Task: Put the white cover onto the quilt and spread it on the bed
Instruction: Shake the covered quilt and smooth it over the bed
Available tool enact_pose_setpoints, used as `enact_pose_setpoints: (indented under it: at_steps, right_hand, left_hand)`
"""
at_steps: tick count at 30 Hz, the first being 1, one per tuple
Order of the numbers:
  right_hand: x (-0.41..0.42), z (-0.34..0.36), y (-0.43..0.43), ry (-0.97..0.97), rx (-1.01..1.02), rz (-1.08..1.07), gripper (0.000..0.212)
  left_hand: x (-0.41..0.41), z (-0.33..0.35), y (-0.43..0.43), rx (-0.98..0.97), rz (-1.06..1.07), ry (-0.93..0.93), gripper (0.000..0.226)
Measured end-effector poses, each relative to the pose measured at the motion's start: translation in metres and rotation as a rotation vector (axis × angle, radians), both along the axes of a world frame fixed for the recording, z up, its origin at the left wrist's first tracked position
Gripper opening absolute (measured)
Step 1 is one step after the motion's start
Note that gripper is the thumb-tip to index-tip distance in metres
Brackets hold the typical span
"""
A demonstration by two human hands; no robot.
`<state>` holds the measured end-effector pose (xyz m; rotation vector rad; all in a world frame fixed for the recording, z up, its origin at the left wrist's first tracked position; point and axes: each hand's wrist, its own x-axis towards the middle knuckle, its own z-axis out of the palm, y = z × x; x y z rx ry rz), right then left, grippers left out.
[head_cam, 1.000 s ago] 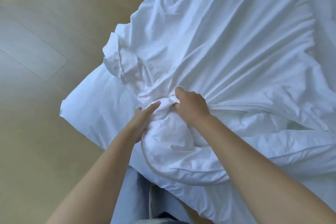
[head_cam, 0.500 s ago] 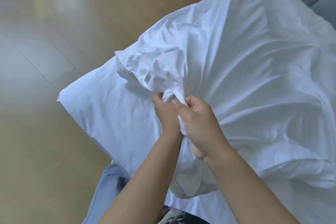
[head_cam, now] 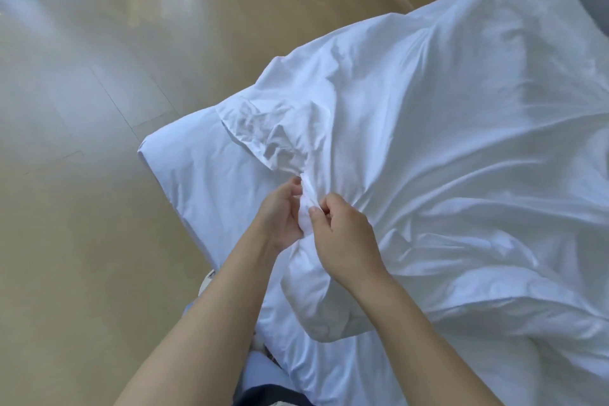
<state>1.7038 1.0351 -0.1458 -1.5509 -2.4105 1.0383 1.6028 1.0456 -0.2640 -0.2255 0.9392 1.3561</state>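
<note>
White cover (head_cam: pixel 445 128): crumpled white fabric filling the centre and right of the frame, draped over the bed. Creases radiate from a gathered point at the hands, and a loose, wrinkled corner flap lies just above and to the left of that point.
Gathered twist (head_cam: pixel 305 194): narrow bunch of the cover's fabric at frame centre, standing between the two hands.
Quilt (head_cam: pixel 316 303): puffy padded mass directly below the hands, running right along a piped edge in the lower right. How much of it sits inside the cover cannot be told.
Left hand (head_cam: pixel 280 214): fingers curled round the left side of the twist, palm turned to the right.
Right hand (head_cam: pixel 346 241): thumb and forefinger pinch the right side of the twist, back of the hand toward the camera.
Hands, relation: close together, both clamped on the same twist, with the fabric between them.
Bed (head_cam: pixel 197 188): white-sheeted corner at centre left, beneath the cover.
Floor (head_cam: pixel 82 224): pale wood boards across the left half and top of the frame.
Clothing (head_cam: pixel 263 395): dark garment at the lower edge, between the forearms.
</note>
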Motion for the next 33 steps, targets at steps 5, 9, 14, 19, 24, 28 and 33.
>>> enact_pose_setpoints:
  at_steps: [5, 9, 14, 19, 24, 28, 33]
  right_hand:
    - [0.000, -0.026, 0.001, -0.250, 0.506, -0.041, 0.059]
    - [0.005, -0.038, 0.007, -0.367, 0.221, -0.126, 0.077]
    - [0.000, -0.034, 0.031, -0.371, 0.164, -0.150, 0.021]
    - [-0.016, -0.009, 0.056, -0.372, 0.379, 0.013, 0.023]
    - [-0.011, -0.015, 0.089, -0.248, 0.532, 0.000, 0.030]
    - [-0.029, -0.009, 0.100, -0.048, 0.708, 0.022, 0.022]
    - [-0.025, -0.042, 0.065, -0.059, 0.600, 0.174, 0.021]
  left_hand:
    - [-0.009, 0.019, 0.011, 0.148, -0.264, 0.390, 0.019]
    - [-0.011, 0.021, 0.040, -0.114, -0.113, 0.759, 0.013]
    - [-0.009, 0.009, 0.077, -0.232, -0.122, 0.782, 0.061]
    - [-0.023, 0.025, 0.093, -0.153, 0.418, 0.100, 0.034]
    - [-0.022, 0.056, 0.012, -0.077, 0.309, 0.665, 0.018]
    - [0.035, 0.072, -0.075, -0.044, 0.140, 0.853, 0.008]
    - [0.033, 0.043, -0.063, -0.310, -0.136, 0.942, 0.037]
